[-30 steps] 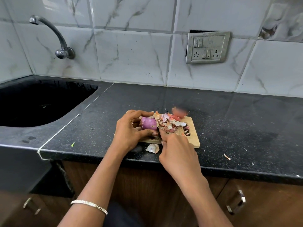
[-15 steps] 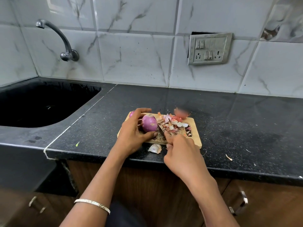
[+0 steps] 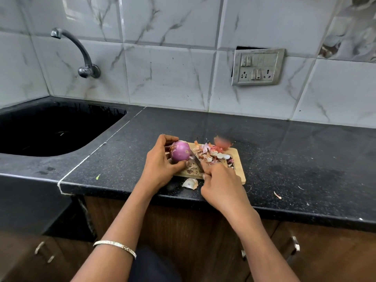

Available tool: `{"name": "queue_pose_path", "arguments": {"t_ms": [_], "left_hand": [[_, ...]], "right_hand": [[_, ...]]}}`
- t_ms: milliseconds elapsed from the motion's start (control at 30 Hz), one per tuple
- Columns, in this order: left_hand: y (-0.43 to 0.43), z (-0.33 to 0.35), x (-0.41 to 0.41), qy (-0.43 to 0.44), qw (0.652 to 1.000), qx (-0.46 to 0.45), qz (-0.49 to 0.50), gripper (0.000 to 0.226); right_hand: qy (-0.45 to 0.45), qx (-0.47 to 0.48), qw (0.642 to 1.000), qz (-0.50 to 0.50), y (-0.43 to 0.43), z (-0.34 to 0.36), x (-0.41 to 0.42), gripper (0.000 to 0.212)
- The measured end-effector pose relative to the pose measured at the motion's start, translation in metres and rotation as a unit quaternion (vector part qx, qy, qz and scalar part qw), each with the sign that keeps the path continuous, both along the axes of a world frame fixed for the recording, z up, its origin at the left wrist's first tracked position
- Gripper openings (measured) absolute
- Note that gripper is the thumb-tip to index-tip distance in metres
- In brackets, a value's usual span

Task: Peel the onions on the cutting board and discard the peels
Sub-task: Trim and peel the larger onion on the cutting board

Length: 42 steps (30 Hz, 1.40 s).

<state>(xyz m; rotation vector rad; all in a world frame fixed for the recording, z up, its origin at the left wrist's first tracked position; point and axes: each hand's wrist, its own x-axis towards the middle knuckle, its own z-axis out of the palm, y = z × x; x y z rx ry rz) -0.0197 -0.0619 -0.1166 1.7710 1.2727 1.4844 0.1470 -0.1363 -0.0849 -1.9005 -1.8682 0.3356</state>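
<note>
Over the cutting board (image 3: 239,169), hands (image 3: 158,169) (image 3: 221,188) grip onion (image 3: 180,152) and knife (image 3: 196,159).

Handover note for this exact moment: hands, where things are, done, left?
Left hand: holds the onion at the board's left end.
Right hand: grips the knife, blade against the onion's right side.
Peels: piled on the board; one stray peel on the counter in front of it. Blurred reddish thing at the far edge, cannot identify.
Done: onion mostly bare.
Left: strip the dry patch at its upper left, discard all peels.
</note>
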Motion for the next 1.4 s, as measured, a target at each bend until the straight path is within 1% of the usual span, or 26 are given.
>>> {"name": "queue_pose_path", "arguments": {"t_ms": [67,167,300,400,500,600,667,733,833,933,1067,1133,1233,1333,1400], "left_hand": [[-0.001,-0.001,0.0,-0.011,1.0,0.006,0.004,0.066],[-0.001,-0.001,-0.001,-0.039,0.999,0.01,0.003,0.063],[0.0,-0.002,-0.003,0.006,1.0,0.026,0.015,0.063],[0.0,-0.002,-0.001,0.035,0.998,0.033,0.031,0.063],[0.002,-0.002,0.0,0.008,0.999,0.015,0.035,0.069],[0.004,-0.004,-0.002,-0.012,0.999,0.007,0.043,0.07],[0.005,-0.004,-0.003,0.007,0.999,0.017,0.05,0.068],[0.004,-0.004,-0.004,0.046,0.997,0.031,0.059,0.065],[0.002,-0.003,-0.005,0.056,0.997,0.031,0.051,0.061],[0.001,-0.002,-0.006,0.057,0.997,0.035,0.03,0.06],[0.003,-0.002,-0.006,0.088,0.995,0.046,0.026,0.057],[0.005,-0.003,-0.005,0.092,0.994,0.045,0.031,0.063],[0.008,-0.005,-0.002,0.063,0.997,0.017,0.051,0.077],[0.01,-0.005,0.0,0.079,0.994,0.006,0.078,0.076],[0.01,-0.004,0.0,0.079,0.993,0.015,0.081,0.071]], "right_hand": [[0.021,0.012,1.0,0.0,0.004,0.002,0.005,0.045],[0.054,0.066,0.996,-0.013,0.005,0.005,0.013,0.046],[0.045,0.103,0.994,0.005,0.006,0.007,0.011,0.046],[0.037,0.129,0.991,-0.006,0.008,0.004,0.01,0.049],[0.036,0.134,0.99,-0.009,0.007,0.002,0.008,0.046],[0.057,0.166,0.984,-0.011,0.004,0.001,0.006,0.037],[0.052,0.155,0.986,-0.015,0.004,0.001,0.007,0.03],[0.04,0.129,0.991,-0.016,0.003,0.001,0.007,0.027],[0.02,0.124,0.992,-0.023,0.0,0.002,0.008,0.035],[0.04,0.13,0.991,-0.009,-0.002,0.003,0.008,0.047],[0.039,0.131,0.991,-0.008,-0.009,0.005,0.005,0.049],[0.035,0.128,0.991,-0.004,-0.012,0.005,0.003,0.048],[0.028,0.133,0.991,-0.001,-0.014,0.005,0.003,0.044],[0.026,0.137,0.99,-0.004,-0.013,0.005,0.005,0.043],[0.023,0.142,0.99,-0.008,-0.012,0.006,0.006,0.043]]}}
